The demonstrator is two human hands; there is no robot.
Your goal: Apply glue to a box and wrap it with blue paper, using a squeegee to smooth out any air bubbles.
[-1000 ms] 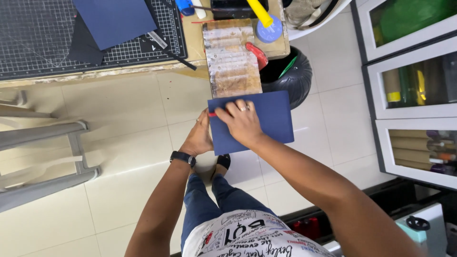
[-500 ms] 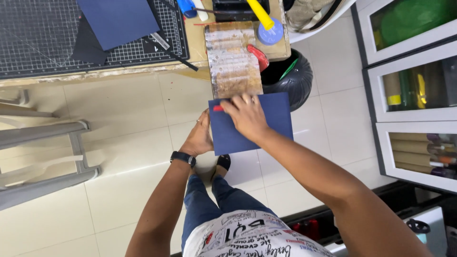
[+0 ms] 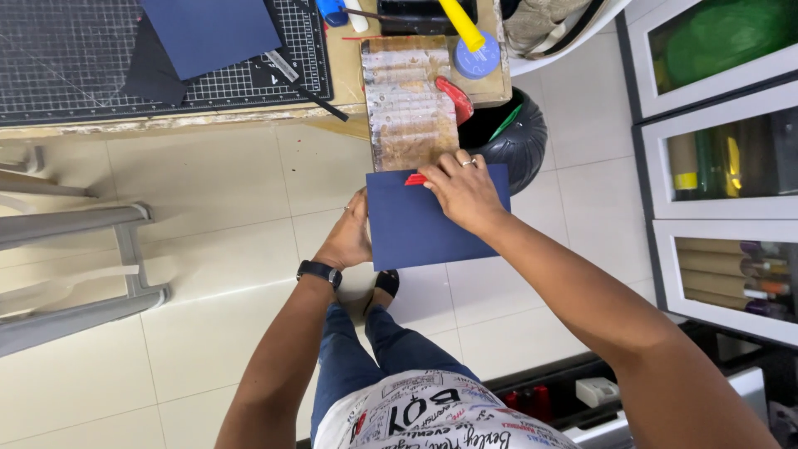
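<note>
A dark blue sheet (image 3: pixel 424 224) sits at centre frame, held level over the tiled floor (image 3: pixel 208 183), its top edge just under the stained board (image 3: pixel 409 104) that overhangs the bench. The left hand (image 3: pixel 347 239) grips the sheet's left edge, fingers curled under it. The right hand (image 3: pixel 461 189) lies on top near the upper edge, fingers closed on a small red tool (image 3: pixel 415 179) pressed to the sheet. A black bin (image 3: pixel 519 137) stands just right of the board, close to the sheet's upper right corner. Open floor spreads left toward a grey metal frame (image 3: pixel 83 258); cabinets (image 3: pixel 723 166) line the right side.
</note>
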